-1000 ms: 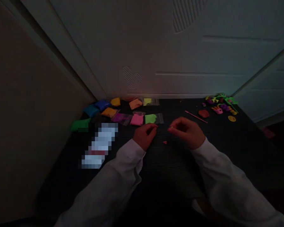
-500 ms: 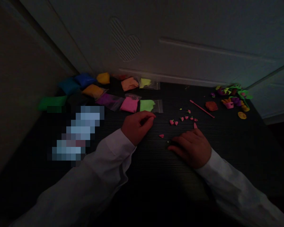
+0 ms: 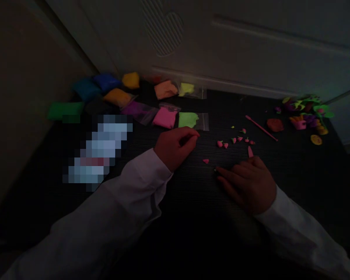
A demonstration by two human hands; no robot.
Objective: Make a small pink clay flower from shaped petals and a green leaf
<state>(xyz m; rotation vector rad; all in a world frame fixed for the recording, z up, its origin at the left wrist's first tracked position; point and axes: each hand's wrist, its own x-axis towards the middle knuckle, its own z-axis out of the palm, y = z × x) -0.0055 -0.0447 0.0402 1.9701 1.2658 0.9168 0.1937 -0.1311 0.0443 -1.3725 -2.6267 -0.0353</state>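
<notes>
My left hand (image 3: 177,147) hovers over the dark table, thumb and fingertips pinched together; whatever may be between them is too small to see. My right hand (image 3: 249,184) rests low on the table with its index finger stretched out to a tiny pale clay ball (image 3: 215,169). From under its curled fingers juts the flat pink blade of a clay modelling tool (image 3: 250,151). Between the hands lies a small pink clay piece (image 3: 205,160). Beyond them are several tiny pink clay strawberries with green tops, one strawberry (image 3: 219,144) nearest the left hand.
Bags of coloured clay, including a pink bag (image 3: 165,117) and a light green bag (image 3: 188,120), line the back left. A blurred-out pale rectangle (image 3: 102,147) lies left. A pink stick tool (image 3: 261,128), a red clay lump (image 3: 275,125) and finished clay figures (image 3: 305,116) sit right.
The whole view has shifted, so the table things appear higher and further right. My right index finger has straightened onto the pale ball. My left hand keeps its pinch.
</notes>
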